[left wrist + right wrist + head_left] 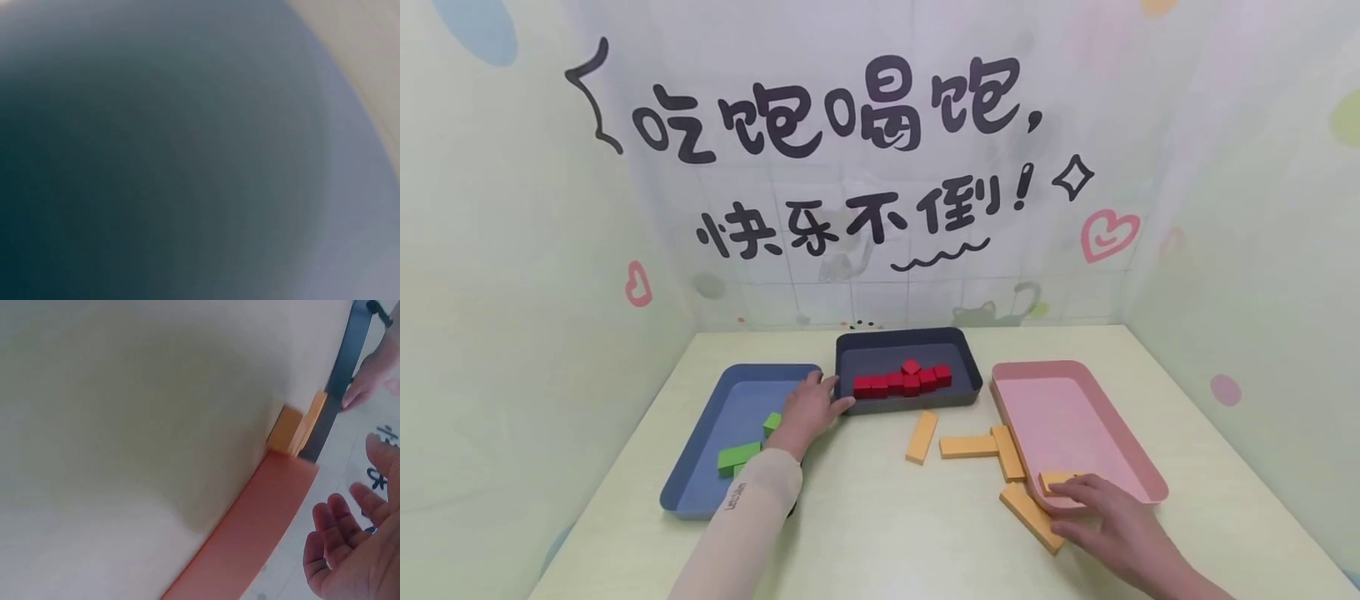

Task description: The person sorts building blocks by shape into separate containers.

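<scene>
My left hand (808,410) reaches across the blue tray (688,467), its fingers spread at the tray's far right corner beside the dark tray (872,407). Green blocks (740,457) lie in the blue tray, partly hidden by the forearm. My right hand (1116,521) is at the near left corner of the pink tray (1067,396). Its fingers overlap a yellow block (1051,482) in that tray; the thumb is close to another yellow block (1030,517) against the outside. The right wrist view shows the right hand (359,556) with loosely bent fingers and nothing between them.
Several red cubes (911,383) sit in the dark tray. Between the trays, yellow blocks lie on the table (880,533): one loose block (921,437), and two touching beside the pink tray. Walls stand behind and at both sides. The left wrist view is a bluish blur.
</scene>
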Available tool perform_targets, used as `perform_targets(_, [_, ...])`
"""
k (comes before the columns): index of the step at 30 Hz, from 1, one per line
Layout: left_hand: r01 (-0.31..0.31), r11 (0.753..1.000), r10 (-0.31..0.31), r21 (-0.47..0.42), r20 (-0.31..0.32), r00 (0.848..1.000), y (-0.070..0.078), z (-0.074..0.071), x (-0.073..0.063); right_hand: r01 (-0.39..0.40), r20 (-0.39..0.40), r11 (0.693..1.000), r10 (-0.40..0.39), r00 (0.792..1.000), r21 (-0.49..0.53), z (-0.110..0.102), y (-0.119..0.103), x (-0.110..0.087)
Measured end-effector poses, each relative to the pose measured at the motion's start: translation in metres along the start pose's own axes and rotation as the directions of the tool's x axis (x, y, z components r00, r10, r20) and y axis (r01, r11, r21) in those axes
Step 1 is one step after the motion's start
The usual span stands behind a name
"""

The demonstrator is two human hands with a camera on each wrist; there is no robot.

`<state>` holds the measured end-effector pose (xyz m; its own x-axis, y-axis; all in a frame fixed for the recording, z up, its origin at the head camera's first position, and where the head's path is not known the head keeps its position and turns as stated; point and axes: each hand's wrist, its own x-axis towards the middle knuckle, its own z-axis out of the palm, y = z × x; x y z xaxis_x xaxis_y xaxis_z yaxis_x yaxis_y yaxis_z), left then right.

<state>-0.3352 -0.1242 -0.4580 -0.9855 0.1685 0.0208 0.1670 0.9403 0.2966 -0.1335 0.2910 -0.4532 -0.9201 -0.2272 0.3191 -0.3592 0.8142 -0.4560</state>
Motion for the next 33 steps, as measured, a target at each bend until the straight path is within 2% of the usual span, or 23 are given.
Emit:
perform_targets(3, [0.009, 1.0, -0.009, -0.009, 0.005, 1.0, 0.001, -0.001, 0.0, -0.107, 0.108, 0.992, 0.114, 0.988, -0.067, -0.001, -0.006, -0.008])
perform_targets(7, [0.016, 1.0, -0.016, -0.012, 0.008, 1.0, 0.002, -0.003, -0.002, -0.214, 0.228, 0.967, 0.241, 0.943, -0.138, 0.001, -0.007, -0.013])
perform_targets(10, [0.018, 1.0, -0.018, -0.015, 0.008, 1.0, 0.001, -0.003, -0.002, -0.259, 0.255, 0.949, 0.3, 0.92, -0.18, 0.005, -0.006, -0.012])
perform_targets(13, [0.023, 1.0, -0.023, -0.019, 0.011, 1.0, 0.0, -0.002, -0.002, -0.243, 0.258, 0.936, 0.308, 0.916, -0.253, 0.013, -0.006, -0.01])
perform_targets(19, [0.035, 0.999, -0.034, -0.021, 0.022, 0.999, 0.001, -0.001, -0.002, -0.15, 0.204, 0.922, 0.234, 0.951, -0.357, 0.026, -0.006, -0.007])
perform_targets(23, [0.042, 0.999, -0.041, -0.033, 0.033, 0.999, 0.003, -0.002, -0.002, -0.132, 0.196, 0.924, 0.213, 0.957, -0.358, 0.029, -0.007, -0.007])
perform_targets(27, [0.04, 0.998, -0.039, -0.041, 0.039, 0.998, 0.004, -0.002, -0.002, -0.079, 0.185, 0.932, 0.152, 0.971, -0.353, 0.026, -0.012, -0.006])
perform_targets(30, [0.039, 0.998, -0.038, -0.051, 0.035, 0.999, 0.005, -0.003, -0.003, 0.023, 0.125, 0.942, 0.021, 0.992, -0.336, 0.018, -0.019, -0.003])
perform_targets(33, [0.043, 0.997, -0.041, -0.059, 0.032, 0.999, 0.005, -0.005, -0.003, 0.115, 0.048, 0.942, -0.105, 0.993, -0.316, 0.008, -0.022, 0.008])
